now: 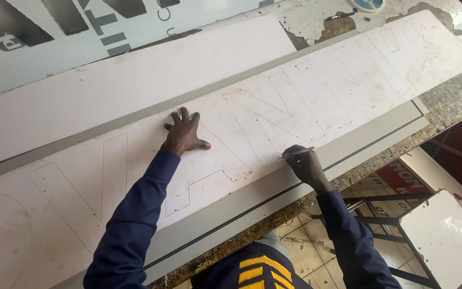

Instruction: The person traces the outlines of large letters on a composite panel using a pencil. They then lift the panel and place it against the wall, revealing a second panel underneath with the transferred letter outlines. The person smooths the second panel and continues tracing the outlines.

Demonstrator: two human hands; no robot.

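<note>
Two hands on one long white panel (348,80) here, so everything below is placed off that panel. Right hand (307,165) has its fingers pinched tight around a thin pen-like scribing tool (297,153), tip touching the panel's surface close to its near edge, right at the foot of one of the outlined letters (263,126). Left hand (184,134) is pressed flat on the panel further along, fingers spread wide and holding nothing, palm sitting on another letter outline. Both arms are in dark blue sleeves (135,219). The panel lies on a grey backing sheet (252,198) that sticks out along the near edge, and that rests on a rough chipped worktable (445,101). Beyond the panel's far edge lies a second plain white board (135,75), and past the far end of that, a dark pen (340,15) lies on the table. Below the near edge there's tiled floor (306,251) and a metal frame (386,214).
</note>
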